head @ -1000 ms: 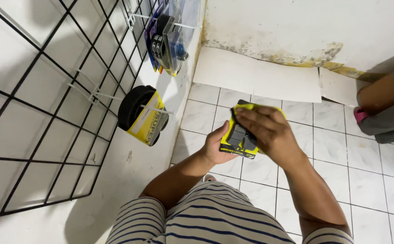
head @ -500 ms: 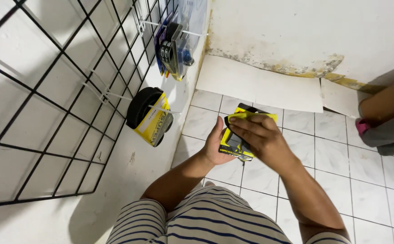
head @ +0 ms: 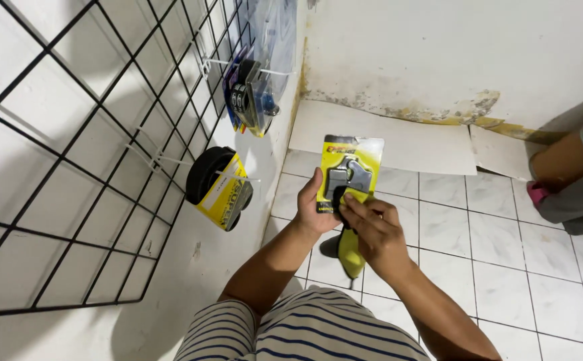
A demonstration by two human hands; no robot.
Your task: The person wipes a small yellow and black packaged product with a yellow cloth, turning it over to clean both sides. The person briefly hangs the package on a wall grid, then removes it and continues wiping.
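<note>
holding a yellow carded padlock pack [head: 349,175] up in front of the black wire grid [head: 70,134] on the white wall.

the left hand [head: 317,212] is closed around the pack's left edge, thumb up along the card and fingers hidden behind it, keeping it upright and facing the camera; the right hand [head: 370,230] is curled loosely at the pack's lower end, fingertips on the grey lock under the blister, and whether it also pinches something dark there cannot be told. the pack sits over the tiled floor [head: 505,241], well apart from the hooks, where a black and yellow roll pack [head: 219,188] and a blue carded lock pack [head: 250,97] hang. it looks like the checking step before hanging; the next move would call for finding the card's hang hole and lining it with a free white hook on the grid.
</note>
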